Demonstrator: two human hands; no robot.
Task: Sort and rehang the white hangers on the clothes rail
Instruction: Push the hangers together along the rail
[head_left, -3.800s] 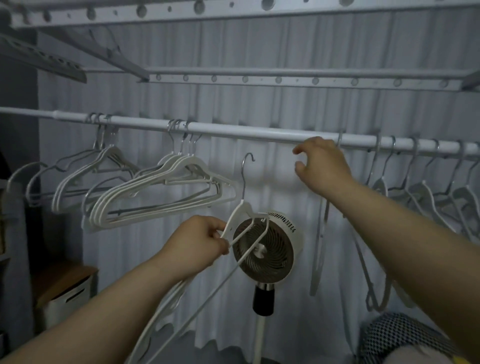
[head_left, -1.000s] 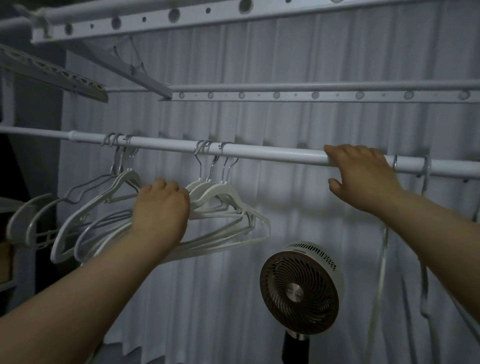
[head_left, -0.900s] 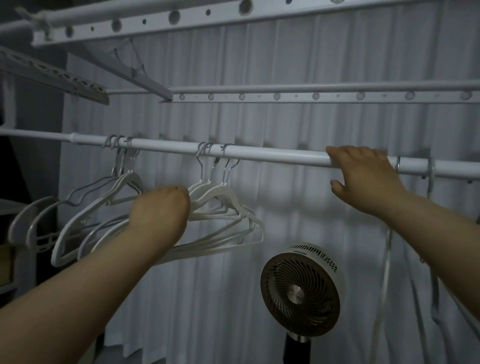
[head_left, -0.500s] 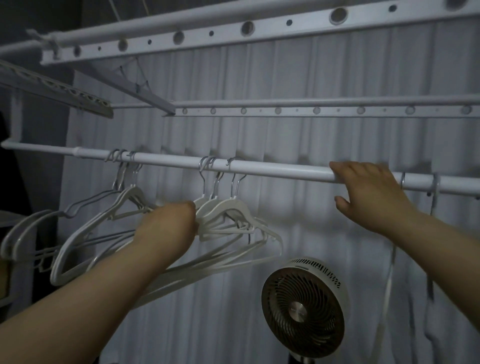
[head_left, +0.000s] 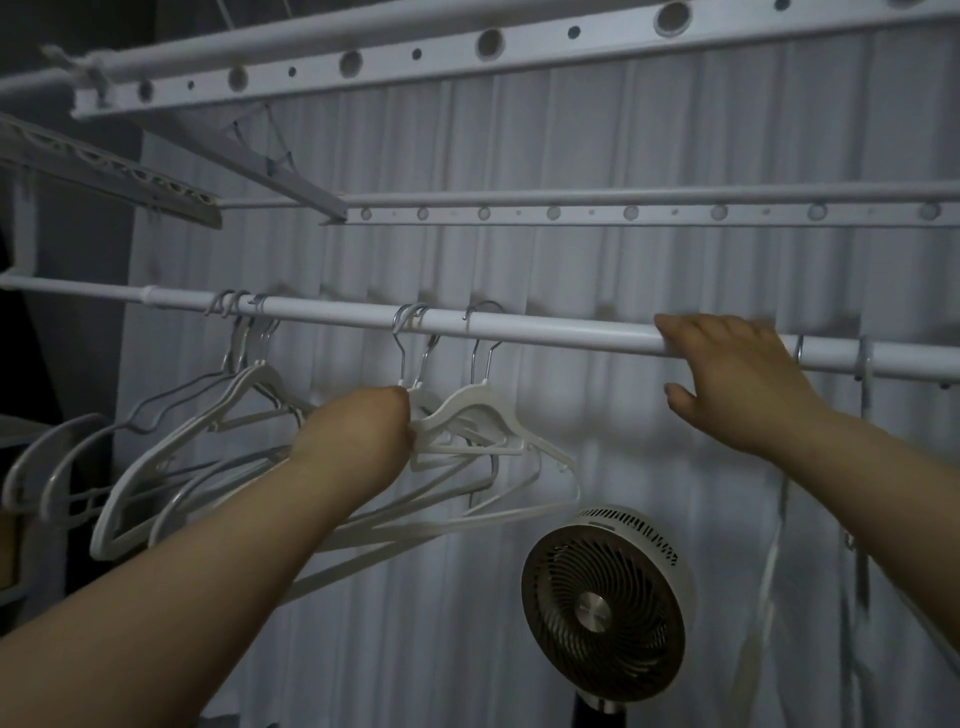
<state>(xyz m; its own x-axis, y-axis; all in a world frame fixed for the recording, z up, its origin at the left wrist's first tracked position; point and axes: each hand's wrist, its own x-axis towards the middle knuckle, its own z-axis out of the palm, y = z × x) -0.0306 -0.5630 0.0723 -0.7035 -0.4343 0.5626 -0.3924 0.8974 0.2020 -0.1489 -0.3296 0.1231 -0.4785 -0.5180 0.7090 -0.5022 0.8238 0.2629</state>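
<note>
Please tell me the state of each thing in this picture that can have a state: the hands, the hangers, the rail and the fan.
Left hand: closed on the middle hangers, fingers hidden.
Right hand: laid over the rail, fingers on top.
Middle hangers: hooked on the rail, bunched and tilted.
Left hangers: hooked on the rail, untouched.
Rail: level, bearing all hangers.
Fan: upright; blades look sharp, but running or not is unclear.
</note>
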